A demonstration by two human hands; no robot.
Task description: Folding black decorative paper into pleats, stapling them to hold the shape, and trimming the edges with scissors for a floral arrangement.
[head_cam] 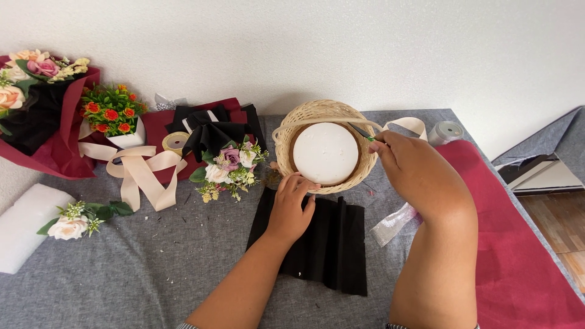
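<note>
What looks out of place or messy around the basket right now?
Nothing damaged. Small crumbs and specks dot the grey cloth left of the black paper. The basket sits upright, white foam level inside, left hand steadying its rim.

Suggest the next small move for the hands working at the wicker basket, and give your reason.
Probably press the thin green stem down into the white foam disc: the right hand pinches it at the wicker basket rim, angled toward the foam, while the left hand touches the basket's front edge.
</note>
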